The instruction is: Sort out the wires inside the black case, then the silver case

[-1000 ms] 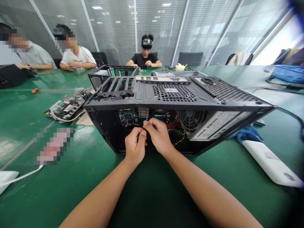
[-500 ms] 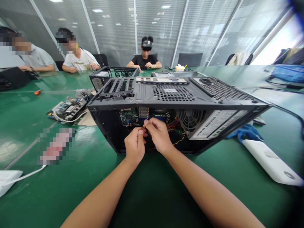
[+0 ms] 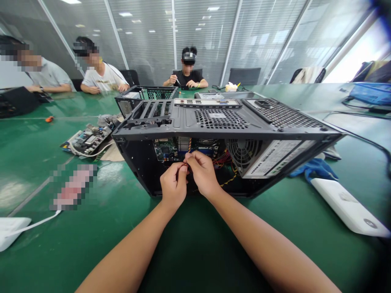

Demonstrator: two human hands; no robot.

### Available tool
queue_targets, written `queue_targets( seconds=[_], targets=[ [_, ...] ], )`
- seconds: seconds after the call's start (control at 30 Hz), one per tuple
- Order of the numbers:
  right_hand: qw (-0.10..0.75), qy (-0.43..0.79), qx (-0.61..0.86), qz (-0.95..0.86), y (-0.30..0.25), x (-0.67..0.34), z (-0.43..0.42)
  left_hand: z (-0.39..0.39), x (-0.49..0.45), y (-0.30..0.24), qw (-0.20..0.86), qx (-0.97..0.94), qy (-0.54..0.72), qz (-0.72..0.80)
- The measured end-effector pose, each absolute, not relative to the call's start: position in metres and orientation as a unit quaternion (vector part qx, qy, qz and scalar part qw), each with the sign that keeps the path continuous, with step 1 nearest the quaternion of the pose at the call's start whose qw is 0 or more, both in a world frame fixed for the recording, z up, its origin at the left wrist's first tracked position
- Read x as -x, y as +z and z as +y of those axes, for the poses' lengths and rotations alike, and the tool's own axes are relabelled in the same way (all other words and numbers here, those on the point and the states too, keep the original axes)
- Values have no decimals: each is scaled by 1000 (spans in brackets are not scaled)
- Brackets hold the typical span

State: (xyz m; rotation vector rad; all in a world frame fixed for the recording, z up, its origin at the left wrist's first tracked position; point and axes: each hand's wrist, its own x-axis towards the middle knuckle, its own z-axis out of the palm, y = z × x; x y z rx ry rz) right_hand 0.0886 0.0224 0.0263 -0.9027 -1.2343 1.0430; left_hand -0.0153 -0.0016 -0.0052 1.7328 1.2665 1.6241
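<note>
A black computer case (image 3: 146,131) lies in front of me with its open side facing me. At its opening, my left hand (image 3: 174,183) and my right hand (image 3: 202,173) meet with fingertips pinched together. A twisted orange-and-black cable (image 3: 190,143) runs down from inside into my right fingers. Between the left thumb and fingers a thin bit of the same cable appears to be held; its end is hidden. Behind the hands sit a motherboard (image 3: 166,149) and coloured wires (image 3: 224,158). To the right is the power supply (image 3: 269,158) with its round fan grille.
Left on the green table (image 3: 122,228) are a loose circuit board assembly (image 3: 88,140), a blurred-out phone (image 3: 75,187) on a white cable and an orange object (image 3: 49,119). A white power bank (image 3: 348,207) and blue gloves (image 3: 320,169) lie right. Several people sit across.
My hands stay pinched at nearly the same spot, with only slight finger movement. Across the table, the person in black has raised a hand holding a pen-like tool.
</note>
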Motion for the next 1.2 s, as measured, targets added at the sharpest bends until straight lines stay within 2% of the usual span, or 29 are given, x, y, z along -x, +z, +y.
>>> queue_targets(
  seconds=[0.23,0.5,0.6,0.93,1.2],
  targets=[
    [592,409,412,-559,24,-86,21,-1,16,-5,242,-609,595,466],
    [582,378,420,-585,33,-87,14,2,16,4,414,-546,613,393],
    [576,385,417,-588,35,-88,13,3,18,7,432,-538,604,400],
    [581,370,413,-596,35,-88,16,-3,22,8,358,-585,598,414],
    [567,387,415,-597,38,-90,15,-8,24,6,187,-666,582,427]
  ],
)
